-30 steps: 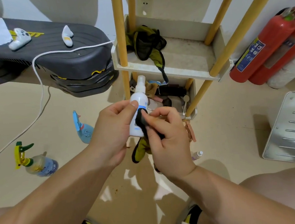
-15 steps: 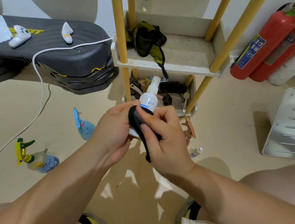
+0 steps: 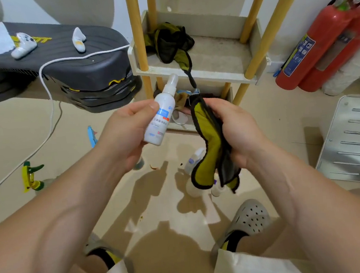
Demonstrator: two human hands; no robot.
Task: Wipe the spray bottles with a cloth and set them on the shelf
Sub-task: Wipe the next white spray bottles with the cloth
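Observation:
My left hand (image 3: 128, 130) grips a white spray bottle (image 3: 162, 114) with a blue label, tilted with its nozzle up and to the right. My right hand (image 3: 237, 129) holds a yellow-green cloth (image 3: 210, 146) with black trim, hanging down, apart from the bottle. The wooden shelf (image 3: 199, 73) with yellow posts stands just behind, with another dark cloth (image 3: 171, 43) on its upper tier. On the floor lie a green-and-yellow trigger sprayer (image 3: 31, 175), a blue sprayer (image 3: 92, 136) and small white bottles (image 3: 193, 157), partly hidden by the cloth.
A stack of black step platforms (image 3: 77, 73) with a white cable (image 3: 47, 100) sits at left. Two red fire extinguishers (image 3: 319, 50) lean at right beside a metal tray (image 3: 353, 138). My feet in grey clogs (image 3: 247, 219) are below.
My right hand has pulled the cloth off the bottle and moved right. The left hand has tilted the bottle and lifted it slightly toward the shelf.

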